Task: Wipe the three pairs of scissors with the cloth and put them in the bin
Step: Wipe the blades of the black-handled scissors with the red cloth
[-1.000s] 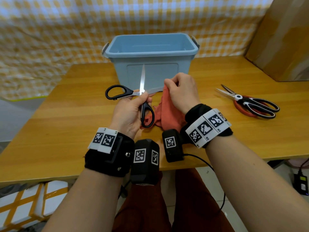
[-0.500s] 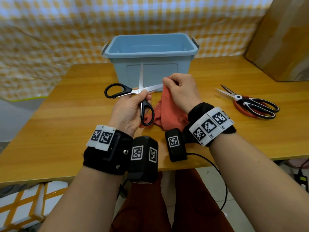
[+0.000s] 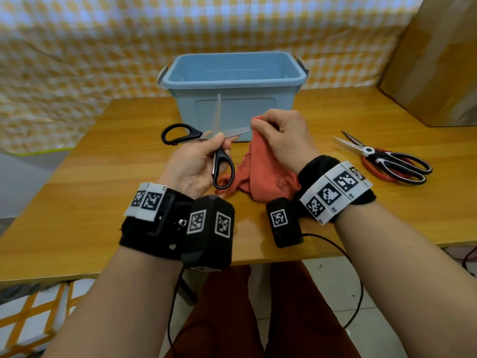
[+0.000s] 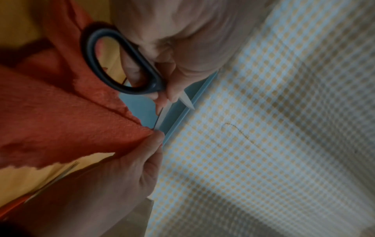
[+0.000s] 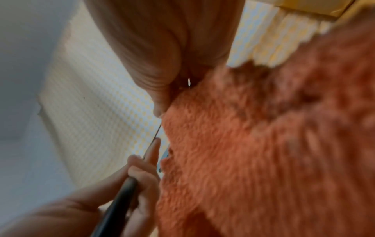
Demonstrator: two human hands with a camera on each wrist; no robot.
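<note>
Since a second ago the right hand (image 3: 281,135) slid the cloth (image 3: 260,174), pinched, to the blade tip, apparently; left hand (image 3: 196,164) grips the black scissors (image 3: 198,136) before the bin (image 3: 232,81); wiping should stay outward

Bare forearms, and each wrist wears a black fabric band (image 3: 144,236). White tiles printed with black square-pattern markers sit on both. A black camera block (image 3: 208,232) with two more markers hangs off the left wrist, a smaller one (image 3: 282,222) off the right, thin black cables trailing down. Rust-red trousers (image 3: 232,319) below.
</note>
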